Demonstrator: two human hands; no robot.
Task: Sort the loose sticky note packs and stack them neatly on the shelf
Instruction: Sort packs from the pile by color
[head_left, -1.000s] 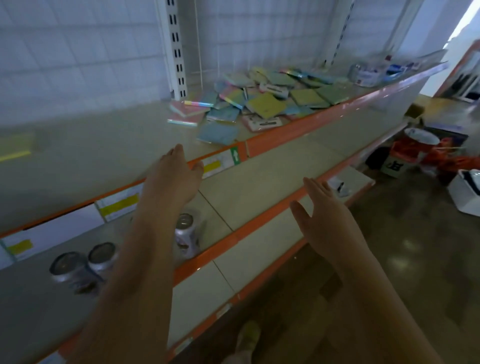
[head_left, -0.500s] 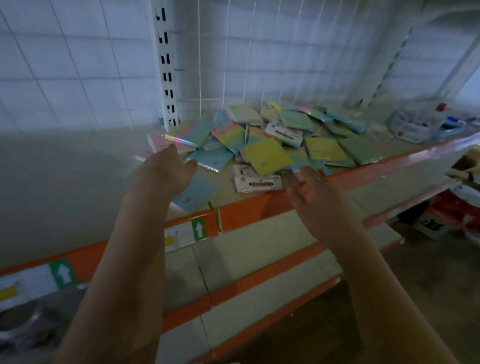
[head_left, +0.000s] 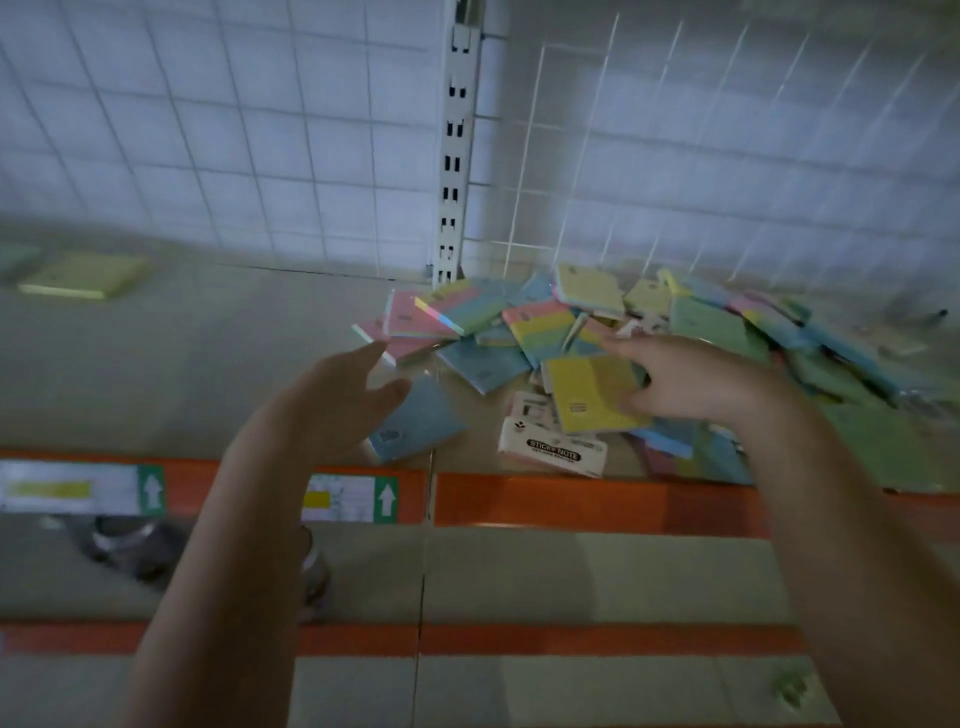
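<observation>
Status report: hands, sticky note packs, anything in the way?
Left hand open above blue pack. Right hand grips yellow pack. Pile unsorted. Nothing blocking.

A white wire-grid back panel (head_left: 208, 130) rises behind the shelving, split by a slotted white upright (head_left: 453, 156). The beige shelf boards carry orange front edges (head_left: 571, 501) with price labels (head_left: 83, 488) (green arrows pointing up). The light is dim and bluish, the edges blurred.
</observation>
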